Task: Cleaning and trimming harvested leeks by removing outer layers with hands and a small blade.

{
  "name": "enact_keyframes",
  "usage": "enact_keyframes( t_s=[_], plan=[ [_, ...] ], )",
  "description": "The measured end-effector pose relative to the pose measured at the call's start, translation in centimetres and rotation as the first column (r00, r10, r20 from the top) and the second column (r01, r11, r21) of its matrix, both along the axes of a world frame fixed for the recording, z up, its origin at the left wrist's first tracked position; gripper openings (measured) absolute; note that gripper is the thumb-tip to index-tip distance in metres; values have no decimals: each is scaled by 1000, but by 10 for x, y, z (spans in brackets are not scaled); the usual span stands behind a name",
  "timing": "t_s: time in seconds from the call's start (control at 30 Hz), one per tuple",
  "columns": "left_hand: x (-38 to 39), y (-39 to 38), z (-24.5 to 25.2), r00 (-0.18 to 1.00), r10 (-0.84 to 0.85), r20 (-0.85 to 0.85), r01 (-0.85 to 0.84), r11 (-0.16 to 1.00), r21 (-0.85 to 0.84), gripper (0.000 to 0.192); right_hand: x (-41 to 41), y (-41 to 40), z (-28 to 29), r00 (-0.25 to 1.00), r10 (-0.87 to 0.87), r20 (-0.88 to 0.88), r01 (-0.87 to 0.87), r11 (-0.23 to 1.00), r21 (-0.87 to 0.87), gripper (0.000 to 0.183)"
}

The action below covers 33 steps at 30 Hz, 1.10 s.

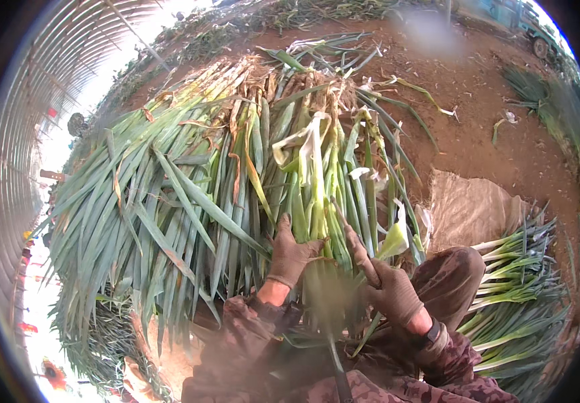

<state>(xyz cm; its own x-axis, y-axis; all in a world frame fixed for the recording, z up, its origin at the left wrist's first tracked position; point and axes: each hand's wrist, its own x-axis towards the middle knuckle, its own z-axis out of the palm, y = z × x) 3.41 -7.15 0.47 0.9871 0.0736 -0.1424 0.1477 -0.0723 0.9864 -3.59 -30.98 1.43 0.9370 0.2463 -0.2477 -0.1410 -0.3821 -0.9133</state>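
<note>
Long green onions (pixel 169 191) lie in a large heap before me, roots away from me and leaves towards me. My left hand (pixel 292 254), in a brown knit glove, rests on the stalks near the middle, thumb and fingers spread. In my gloved right hand (pixel 393 292) is the handle of a slender, dirt-covered tool (pixel 358 244), its tip pointing up and left over the stalks; its exact kind cannot be told. Pale peeled leaf sheaths (pixel 315 146) lie on the onions ahead of my hands. A blurred patch hides the stalks between my wrists.
Cleaner onions with white stems (pixel 506 292) lie in a pile at my right, beside my bent knee (pixel 451 277). A brown cloth sack (pixel 471 206) lies on the bare soil. More onions (pixel 552 101) are at the far right, near a wheeled vehicle (pixel 539 43). A ribbed greenhouse wall (pixel 13 151) curves at left.
</note>
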Motion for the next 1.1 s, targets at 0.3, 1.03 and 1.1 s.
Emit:
enact_keyframes(
  t_s=[0.3,1.03,1.1],
  plan=[
    [0,11,10,997,52,65,-70,946,317,63,-12,13,2,964,134,231,-123,991,-61,31],
    [-2,12,-20,982,58,179,-133,887,443,46,177,90,-47,935,-58,351,147,962,-231,30],
    [-1,17,-23,985,73,158,-134,898,420,47,201,92,-44,940,-87,329,166,961,-220,31]
  ],
)
